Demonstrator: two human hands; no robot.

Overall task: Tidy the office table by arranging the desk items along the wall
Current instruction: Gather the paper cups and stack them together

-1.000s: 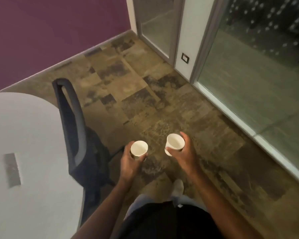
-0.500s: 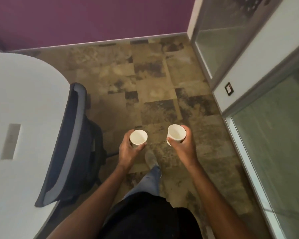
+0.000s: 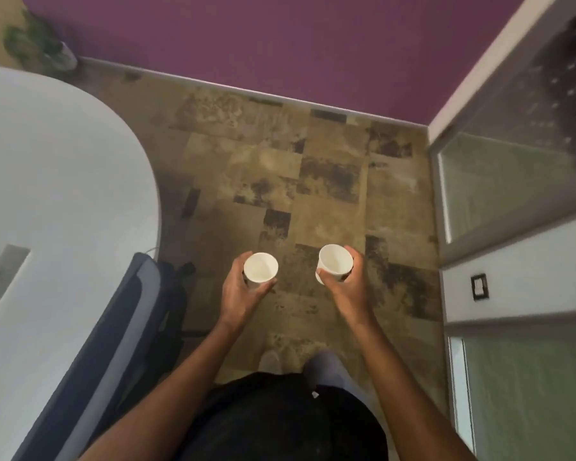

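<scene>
I stand on a brown patterned floor, holding two white paper cups, both upright and empty inside. My left hand grips the left paper cup from below and the side. The right paper cup, tilted slightly, is held by my right hand. Both cups hang over the floor, to the right of the white rounded office table. The purple wall runs across the top of the view.
A dark office chair stands pushed against the table's right edge. A grey cable slot is set in the tabletop. A potted plant sits at the far left corner. Glass panels and a door frame line the right side.
My view has swung left and downward as I walk; the purple wall now faces me and the plant has come into sight. Both cups stay in my hands.
</scene>
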